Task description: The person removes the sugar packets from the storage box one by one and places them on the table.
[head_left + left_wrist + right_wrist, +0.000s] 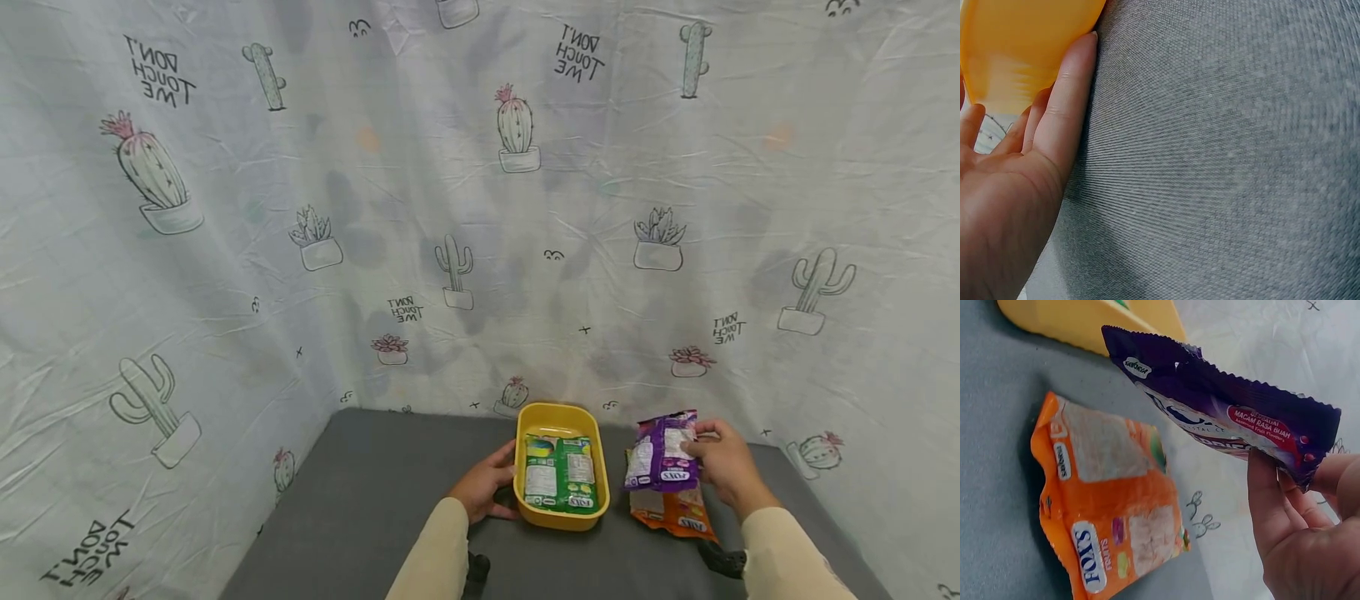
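A purple candy packet (662,454) is pinched at its right edge by my right hand (727,467), lifted above an orange candy packet (671,510) that lies on the table. In the right wrist view the purple packet (1222,403) tilts over the orange packet (1116,500), apart from it. A yellow tub (562,521) stands to the left with a green candy packet (558,475) lying in it. Against the tub's left side rests my left hand (483,485); the left wrist view shows its fairly straight fingers along the yellow wall (1029,44).
The grey table (360,500) reaches back to a pale curtain (420,167) printed with cacti, which also closes off both sides. Black straps (722,558) hang at the wrists.
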A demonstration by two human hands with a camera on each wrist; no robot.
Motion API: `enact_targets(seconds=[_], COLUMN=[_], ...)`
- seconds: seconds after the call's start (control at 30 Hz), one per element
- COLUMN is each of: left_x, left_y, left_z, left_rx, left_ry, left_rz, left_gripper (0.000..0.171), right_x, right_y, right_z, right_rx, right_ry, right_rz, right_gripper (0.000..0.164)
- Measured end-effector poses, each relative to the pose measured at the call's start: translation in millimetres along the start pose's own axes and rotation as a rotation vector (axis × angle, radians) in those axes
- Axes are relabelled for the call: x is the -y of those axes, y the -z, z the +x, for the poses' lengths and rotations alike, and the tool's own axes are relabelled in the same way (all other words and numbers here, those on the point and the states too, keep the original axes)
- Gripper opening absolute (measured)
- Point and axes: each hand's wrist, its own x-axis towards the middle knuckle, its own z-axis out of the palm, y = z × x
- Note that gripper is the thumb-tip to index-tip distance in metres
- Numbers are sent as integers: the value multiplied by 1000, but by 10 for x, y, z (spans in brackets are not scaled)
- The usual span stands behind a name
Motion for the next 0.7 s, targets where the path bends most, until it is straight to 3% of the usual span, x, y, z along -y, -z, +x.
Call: enact_targets(seconds=[0.3, 0.7], left_x=[21, 17], left_y=[7, 8], left_z=[1, 13], left_rx=[6, -6], left_ry=[-9, -5], left_rz=[4, 12], left_gripper=[65, 66], right_x=[-116, -260], right_y=[47, 43], right_z=[-9, 20], right_rx=[15, 59], right_ry=[-25, -30], right_rz=[-72, -73], right_gripper=[25, 26])
